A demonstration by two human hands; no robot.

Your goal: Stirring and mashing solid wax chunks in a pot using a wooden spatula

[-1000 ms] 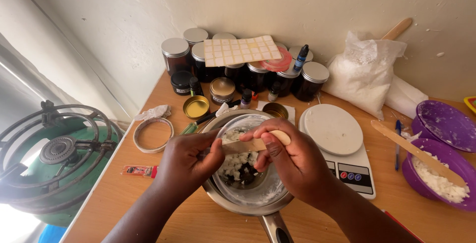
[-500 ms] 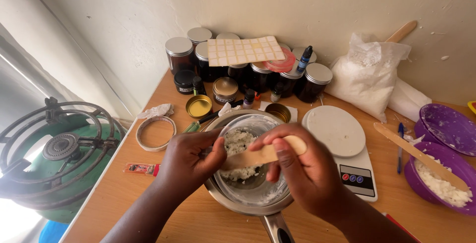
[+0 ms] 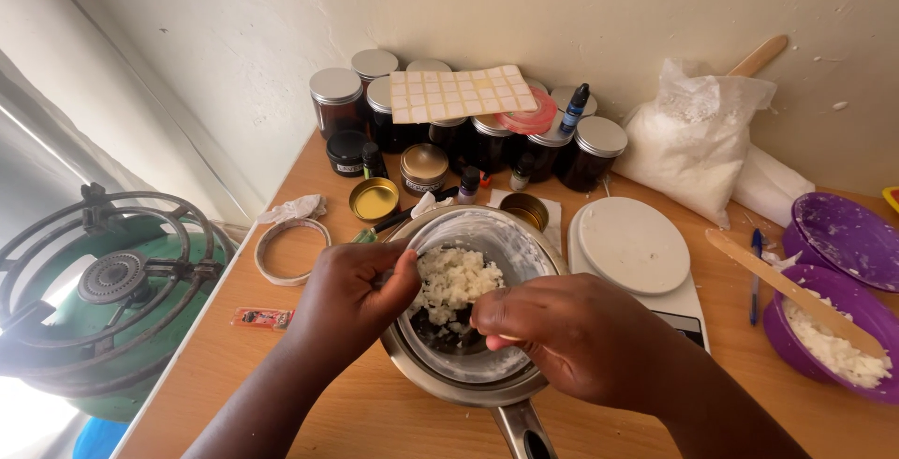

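A clear glass bowl [image 3: 524, 248] sits inside a steel saucepan [image 3: 440, 379] at the table's near middle. White wax flakes [image 3: 456, 278] are heaped in the bowl, with a dark patch below them. My left hand [image 3: 351, 300] grips the bowl's left rim. My right hand [image 3: 571, 337] is curled over the bowl's near right side, fingers closed around a wooden stick that is almost wholly hidden under them.
Dark jars with silver lids [image 3: 468, 126] line the wall, a sheet of stickers [image 3: 459, 94] on top. A white scale [image 3: 632, 248] stands right of the pan. Purple bowl with flakes and a wooden paddle [image 3: 829, 328], bag of flakes [image 3: 693, 140], gas burner [image 3: 108, 281] left.
My right hand has dropped lower and turned over, so the wooden stick is now hidden beneath it. The flakes are piled higher in the bowl. The left hand stays on the rim.
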